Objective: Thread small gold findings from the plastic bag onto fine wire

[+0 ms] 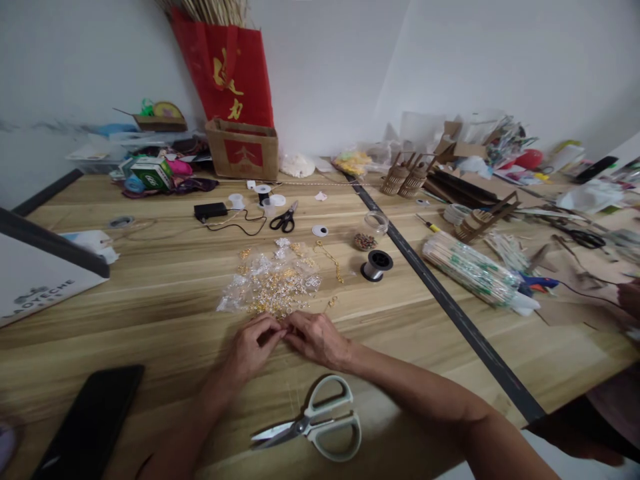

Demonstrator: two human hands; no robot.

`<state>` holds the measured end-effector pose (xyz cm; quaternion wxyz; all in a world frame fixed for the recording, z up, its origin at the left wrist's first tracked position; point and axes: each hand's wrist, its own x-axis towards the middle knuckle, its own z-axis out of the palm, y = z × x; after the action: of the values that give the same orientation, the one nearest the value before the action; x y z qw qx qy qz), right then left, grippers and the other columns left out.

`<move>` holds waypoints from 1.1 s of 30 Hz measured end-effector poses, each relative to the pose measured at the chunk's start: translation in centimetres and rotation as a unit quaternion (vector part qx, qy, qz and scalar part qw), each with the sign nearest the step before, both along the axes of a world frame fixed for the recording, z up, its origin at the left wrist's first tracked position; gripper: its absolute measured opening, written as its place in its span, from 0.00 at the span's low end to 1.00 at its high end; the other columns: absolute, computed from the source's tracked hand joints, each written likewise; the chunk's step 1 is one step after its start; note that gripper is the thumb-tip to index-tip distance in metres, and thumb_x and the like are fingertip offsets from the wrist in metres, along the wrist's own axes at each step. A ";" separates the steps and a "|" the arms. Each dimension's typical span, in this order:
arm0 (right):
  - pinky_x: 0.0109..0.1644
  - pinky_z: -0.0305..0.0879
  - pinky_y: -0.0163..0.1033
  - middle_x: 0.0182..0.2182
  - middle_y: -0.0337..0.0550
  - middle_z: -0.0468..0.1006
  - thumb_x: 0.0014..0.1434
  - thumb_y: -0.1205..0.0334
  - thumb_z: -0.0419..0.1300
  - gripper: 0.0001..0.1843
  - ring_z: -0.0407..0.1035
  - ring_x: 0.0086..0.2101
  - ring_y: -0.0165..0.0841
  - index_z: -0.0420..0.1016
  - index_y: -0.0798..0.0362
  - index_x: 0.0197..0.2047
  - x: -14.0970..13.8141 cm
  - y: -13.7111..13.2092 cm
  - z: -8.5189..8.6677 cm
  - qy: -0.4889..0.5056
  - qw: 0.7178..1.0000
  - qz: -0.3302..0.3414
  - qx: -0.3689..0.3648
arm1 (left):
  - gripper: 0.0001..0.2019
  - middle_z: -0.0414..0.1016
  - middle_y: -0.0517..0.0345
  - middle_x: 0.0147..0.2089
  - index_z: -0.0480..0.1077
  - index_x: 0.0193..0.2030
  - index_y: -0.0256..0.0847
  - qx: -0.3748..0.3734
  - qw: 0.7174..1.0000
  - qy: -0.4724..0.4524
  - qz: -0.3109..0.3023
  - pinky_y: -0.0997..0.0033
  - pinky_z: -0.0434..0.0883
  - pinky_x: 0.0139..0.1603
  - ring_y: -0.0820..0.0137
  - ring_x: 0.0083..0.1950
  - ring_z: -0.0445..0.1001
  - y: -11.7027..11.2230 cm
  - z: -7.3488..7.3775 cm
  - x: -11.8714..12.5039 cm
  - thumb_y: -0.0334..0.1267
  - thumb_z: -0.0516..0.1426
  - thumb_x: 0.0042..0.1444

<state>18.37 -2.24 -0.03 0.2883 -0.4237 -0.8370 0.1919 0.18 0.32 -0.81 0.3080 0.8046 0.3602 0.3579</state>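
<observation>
My left hand (pixel 256 341) and my right hand (pixel 314 337) meet at the fingertips, low over the near edge of a pile of small gold and silver beads (pixel 280 288). Both are closed in a pinch. What lies between the fingers is too small to make out. Thin strands seem to hang below them toward the scissors (pixel 325 421) with pale handles, which lie partly open in front of me. Just beyond my right hand rests a short piece of gold chain (pixel 332 303). A longer gold chain (pixel 330 261) lies farther back, beside the beads.
A spool of wire (pixel 376 267) and a jar of beads (pixel 370 232) stand right of the pile. Black scissors (pixel 285 219) lie behind it. A dark phone (pixel 90 420) is at lower left. Bundled sticks (pixel 470 268) lie right, near another person's hand (pixel 630 293).
</observation>
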 end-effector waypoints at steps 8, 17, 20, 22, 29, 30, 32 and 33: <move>0.34 0.59 0.32 0.32 0.42 0.74 0.61 0.65 0.52 0.04 0.68 0.33 0.31 0.66 0.53 0.39 0.4 0.0 -0.3 -0.029 0.997 -0.018 0.076 | 0.06 0.72 0.57 0.29 0.70 0.28 0.37 0.009 1.000 0.000 -0.002 0.75 0.68 0.34 0.72 0.32 0.72 -0.1 0.3 0.3 0.31 0.56 0.55; 0.33 0.58 0.34 0.32 0.41 0.72 0.63 0.64 0.52 0.05 0.65 0.33 0.31 0.68 0.52 0.37 0.4 -0.1 -0.6 -0.044 0.993 -0.033 0.105 | 0.07 0.71 0.57 0.28 0.69 0.27 0.38 0.007 0.999 0.036 0.007 0.74 0.68 0.33 0.71 0.31 0.71 0.1 0.4 0.1 0.30 0.54 0.55; 0.33 0.59 0.34 0.32 0.42 0.72 0.64 0.63 0.51 0.07 0.65 0.33 0.31 0.68 0.53 0.37 0.3 0.1 -0.6 -0.032 0.993 -0.035 0.105 | 0.07 0.72 0.57 0.28 0.69 0.28 0.38 0.000 0.999 0.054 0.008 0.73 0.68 0.35 0.71 0.32 0.71 0.2 0.5 0.0 0.31 0.53 0.56; 0.33 0.59 0.34 0.32 0.42 0.72 0.65 0.63 0.50 0.08 0.65 0.33 0.31 0.69 0.53 0.37 0.2 0.2 -0.6 -0.027 0.993 -0.035 0.112 | 0.07 0.72 0.57 0.29 0.69 0.28 0.38 -0.003 0.998 0.064 0.008 0.72 0.67 0.35 0.70 0.33 0.70 0.3 0.7 -0.1 0.31 0.53 0.56; 0.35 0.59 0.35 0.33 0.43 0.72 0.65 0.64 0.50 0.08 0.65 0.34 0.32 0.69 0.53 0.38 0.2 0.2 -0.9 -0.024 0.993 -0.034 0.111 | 0.07 0.70 0.58 0.28 0.68 0.27 0.39 -0.030 0.996 0.087 0.013 0.73 0.67 0.35 0.71 0.32 0.69 0.4 1.5 0.2 0.31 0.53 0.55; 0.36 0.59 0.35 0.33 0.43 0.72 0.65 0.64 0.50 0.08 0.64 0.34 0.32 0.69 0.54 0.37 0.3 0.1 -0.9 -0.024 0.993 -0.036 0.111 | 0.07 0.70 0.58 0.28 0.68 0.27 0.39 -0.036 0.995 0.089 0.012 0.73 0.67 0.34 0.71 0.32 0.69 0.4 1.6 0.3 0.32 0.53 0.55; 0.36 0.60 0.36 0.32 0.44 0.72 0.65 0.64 0.50 0.08 0.64 0.35 0.33 0.69 0.54 0.37 0.3 0.0 -1.0 -0.024 0.992 -0.042 0.113 | 0.07 0.70 0.58 0.27 0.68 0.27 0.39 -0.049 0.994 0.095 0.013 0.73 0.67 0.34 0.71 0.31 0.69 0.5 1.8 0.4 0.32 0.53 0.55; 0.36 0.60 0.36 0.32 0.44 0.72 0.65 0.64 0.50 0.08 0.64 0.35 0.34 0.69 0.54 0.37 0.4 0.0 -1.1 -0.025 0.992 -0.045 0.115 | 0.08 0.70 0.58 0.27 0.68 0.26 0.39 -0.057 0.994 0.097 0.015 0.73 0.67 0.34 0.71 0.31 0.69 0.5 1.9 0.5 0.32 0.53 0.55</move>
<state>18.76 -2.25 -1.10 0.3224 -0.4295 -0.8407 0.0702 0.71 0.80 1.10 0.3113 0.8113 0.4199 0.2618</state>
